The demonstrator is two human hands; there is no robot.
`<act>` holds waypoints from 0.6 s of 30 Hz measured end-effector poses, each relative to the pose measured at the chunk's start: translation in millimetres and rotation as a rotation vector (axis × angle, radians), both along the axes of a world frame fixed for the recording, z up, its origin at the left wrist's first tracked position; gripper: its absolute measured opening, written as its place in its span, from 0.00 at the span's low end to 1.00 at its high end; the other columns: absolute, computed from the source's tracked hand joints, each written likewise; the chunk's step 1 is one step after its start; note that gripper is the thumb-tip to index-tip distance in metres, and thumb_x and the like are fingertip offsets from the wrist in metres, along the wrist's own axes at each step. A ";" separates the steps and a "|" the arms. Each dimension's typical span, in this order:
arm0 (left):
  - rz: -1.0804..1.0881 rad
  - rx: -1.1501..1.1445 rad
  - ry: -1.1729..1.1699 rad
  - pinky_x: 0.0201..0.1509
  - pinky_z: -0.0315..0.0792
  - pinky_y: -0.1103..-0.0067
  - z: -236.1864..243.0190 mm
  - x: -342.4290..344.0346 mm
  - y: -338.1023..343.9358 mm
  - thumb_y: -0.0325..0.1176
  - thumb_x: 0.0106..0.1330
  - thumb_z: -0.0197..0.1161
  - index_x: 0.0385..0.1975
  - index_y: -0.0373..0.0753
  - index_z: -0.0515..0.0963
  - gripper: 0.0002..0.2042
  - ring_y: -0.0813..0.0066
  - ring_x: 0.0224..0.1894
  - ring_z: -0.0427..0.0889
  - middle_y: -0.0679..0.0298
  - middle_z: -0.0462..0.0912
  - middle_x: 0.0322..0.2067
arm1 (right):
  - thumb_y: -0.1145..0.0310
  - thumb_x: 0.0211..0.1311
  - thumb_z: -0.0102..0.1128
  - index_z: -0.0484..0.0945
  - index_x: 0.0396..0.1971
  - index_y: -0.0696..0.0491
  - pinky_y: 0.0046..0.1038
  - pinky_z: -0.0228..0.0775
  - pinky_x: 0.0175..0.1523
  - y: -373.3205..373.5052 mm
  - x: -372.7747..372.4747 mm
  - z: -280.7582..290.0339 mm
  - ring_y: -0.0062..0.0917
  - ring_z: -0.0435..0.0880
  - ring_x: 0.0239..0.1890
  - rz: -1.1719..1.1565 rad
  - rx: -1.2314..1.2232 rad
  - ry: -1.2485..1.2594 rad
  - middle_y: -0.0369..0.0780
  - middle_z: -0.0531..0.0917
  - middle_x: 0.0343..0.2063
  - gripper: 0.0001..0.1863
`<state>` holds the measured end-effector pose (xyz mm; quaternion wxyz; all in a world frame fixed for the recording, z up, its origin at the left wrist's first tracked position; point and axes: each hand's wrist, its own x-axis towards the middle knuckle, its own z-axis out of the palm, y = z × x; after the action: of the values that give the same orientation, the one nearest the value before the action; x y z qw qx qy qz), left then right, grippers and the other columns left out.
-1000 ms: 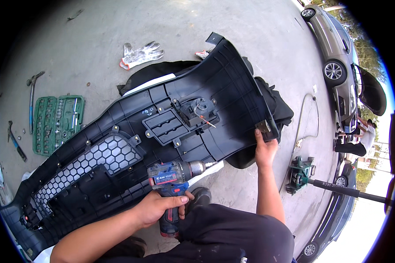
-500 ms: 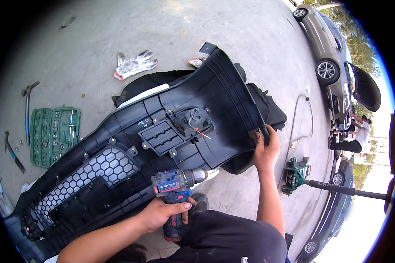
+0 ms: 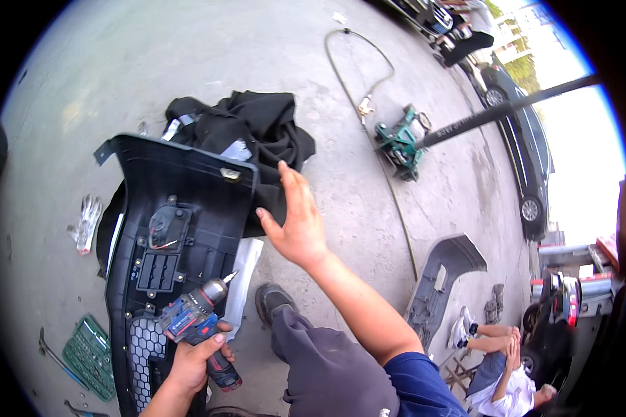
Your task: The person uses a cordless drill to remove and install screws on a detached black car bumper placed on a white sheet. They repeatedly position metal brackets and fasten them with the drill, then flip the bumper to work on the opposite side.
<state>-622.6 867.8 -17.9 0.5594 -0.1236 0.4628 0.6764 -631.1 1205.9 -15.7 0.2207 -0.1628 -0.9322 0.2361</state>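
Note:
My left hand (image 3: pixel 190 365) grips a blue and grey cordless drill (image 3: pixel 188 316) by its handle. A bit sticks out of its chuck, pointing up and to the right over the edge of a black plastic car bumper (image 3: pixel 212 222). The bumper lies with its ribbed inner face up, showing a lamp housing (image 3: pixel 165 226), a slotted panel (image 3: pixel 158 271) and a honeycomb mesh (image 3: pixel 146 354). Just right of the bumper's far end, my right hand (image 3: pixel 300 226) is raised with fingers spread, holding nothing. A metal clip (image 3: pixel 230 175) shows near that end.
Black cloth (image 3: pixel 264 125) is bunched beyond the bumper. A green floor jack (image 3: pixel 400 142) with a long handle stands far right, beside a hose (image 3: pixel 337 66). A grey panel (image 3: pixel 428 292) and a seated person (image 3: pixel 504 368) are at right. At left lie a glove (image 3: pixel 85 222) and green tool case (image 3: pixel 90 354).
My view has swung right. The right hand has let go of the bumper's end and opened beside it. The drill stays in my left hand, now tilted upward.

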 end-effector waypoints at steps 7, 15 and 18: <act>-0.324 0.016 0.486 0.44 0.85 0.70 33.4 12.6 50.4 0.26 0.72 0.71 0.62 0.31 0.78 0.21 0.72 0.37 0.87 0.58 0.87 0.46 | 0.70 0.73 0.69 0.70 0.74 0.56 0.38 0.82 0.62 -16.3 245.0 23.4 0.38 0.89 0.56 -0.445 -0.555 -0.209 0.48 0.85 0.59 0.33; -0.839 0.071 0.999 0.55 0.80 0.69 84.4 150.6 169.3 0.26 0.69 0.72 0.67 0.30 0.75 0.26 0.68 0.47 0.87 0.52 0.85 0.50 | 0.59 0.77 0.72 0.69 0.77 0.57 0.35 0.78 0.70 -110.1 411.1 128.4 0.32 0.85 0.66 -0.443 -1.057 -0.054 0.50 0.87 0.62 0.36; -0.669 0.415 1.279 0.62 0.78 0.61 92.4 226.5 187.3 0.28 0.67 0.74 0.70 0.30 0.68 0.33 0.56 0.57 0.83 0.48 0.81 0.56 | 0.55 0.76 0.73 0.63 0.80 0.57 0.36 0.75 0.74 -123.6 427.5 150.1 0.35 0.81 0.71 -0.365 -1.019 0.240 0.51 0.80 0.70 0.42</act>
<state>-396.1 1055.1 74.5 0.3690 0.5490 0.5734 0.4834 -203.6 1082.3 134.4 0.2562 -0.3800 -0.6249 0.6320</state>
